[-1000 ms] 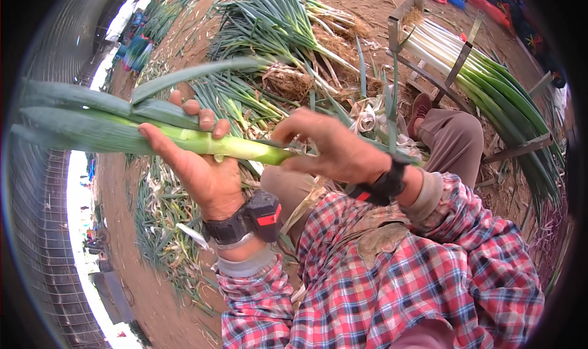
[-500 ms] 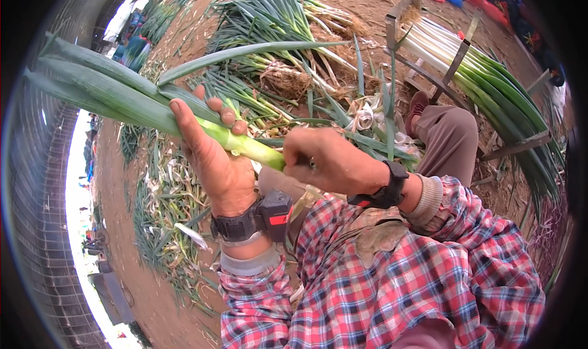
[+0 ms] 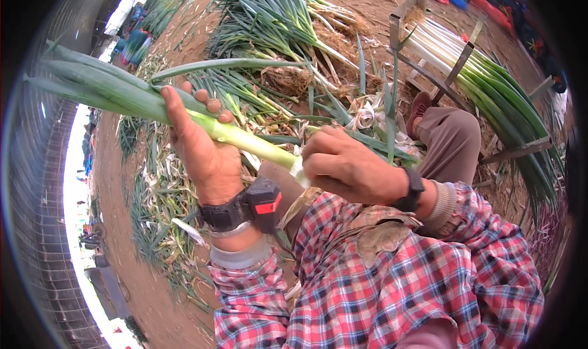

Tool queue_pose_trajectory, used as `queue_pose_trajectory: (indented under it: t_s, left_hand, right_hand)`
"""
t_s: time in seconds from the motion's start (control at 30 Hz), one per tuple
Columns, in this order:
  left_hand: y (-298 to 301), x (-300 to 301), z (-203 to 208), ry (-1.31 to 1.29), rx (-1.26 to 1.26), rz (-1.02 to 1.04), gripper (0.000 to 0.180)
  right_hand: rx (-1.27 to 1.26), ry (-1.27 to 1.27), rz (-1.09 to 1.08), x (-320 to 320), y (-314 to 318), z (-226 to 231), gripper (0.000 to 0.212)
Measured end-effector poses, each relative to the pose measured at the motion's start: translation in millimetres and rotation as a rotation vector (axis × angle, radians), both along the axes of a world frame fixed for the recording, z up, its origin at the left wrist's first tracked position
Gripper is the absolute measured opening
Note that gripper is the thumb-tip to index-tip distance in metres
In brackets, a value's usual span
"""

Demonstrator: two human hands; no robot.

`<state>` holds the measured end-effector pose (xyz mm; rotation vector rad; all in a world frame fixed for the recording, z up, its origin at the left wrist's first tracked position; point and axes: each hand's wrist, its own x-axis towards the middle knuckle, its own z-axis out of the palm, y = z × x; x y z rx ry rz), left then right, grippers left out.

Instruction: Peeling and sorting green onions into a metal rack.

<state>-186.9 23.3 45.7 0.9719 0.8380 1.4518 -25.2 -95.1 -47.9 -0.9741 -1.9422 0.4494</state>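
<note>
A thick green onion (image 3: 254,144) slants across in front of me, its broad green leaves fanning out to the upper left and its pale stalk pointing down to the right. My left hand (image 3: 205,153) is wrapped around it where the leaves meet the stalk, thumb on the near side and fingertips on the far side. At the stalk's pale lower end my right hand (image 3: 349,168) is closed in a pinch. A whitish bit of skin (image 3: 299,172) shows beside its fingers; the very end of the stalk is hidden behind the hand.
A heap of untrimmed green onions (image 3: 269,30) with soil-covered roots lies ahead on the dirt. To the right a metal rack (image 3: 456,64) holds cleaned green onions (image 3: 490,86). Peeled leaves and skins (image 3: 165,208) litter the ground at left. My bent leg (image 3: 450,138) is beneath the rack's near side.
My right hand has shifted slightly right along the stalk, baring more of its pale length and a whitish bit of skin. My left hand has moved a little left with the green onion.
</note>
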Motion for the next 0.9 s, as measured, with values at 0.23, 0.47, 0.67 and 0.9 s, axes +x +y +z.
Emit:
queue_pose_trajectory:
  t_s: [0.23,0.47,0.67,0.9]
  left_hand:
    - [2.3,5.3,-10.5,-0.090,-0.009,-0.075,0.045]
    - [36.8,-66.5,-40.4,-0.458,-0.160,-0.345,0.020]
    - [62.1,-133.5,-20.9,-0.253,-0.039,-0.019,0.018]
    - [84.8,-215.8,0.5,-0.160,-0.121,0.031,0.020]
  right_hand:
    - [-0.485,1.037,0.411,-5.6,-3.2,2.1,0.016]
    - [-0.817,1.148,0.456,40.4,-40.4,-3.6,0.016]
    - [-1.004,0.778,0.072,120.2,-83.5,-16.6,0.016]
    - [-1.086,0.333,-0.221,143.9,-97.1,-4.5,0.025]
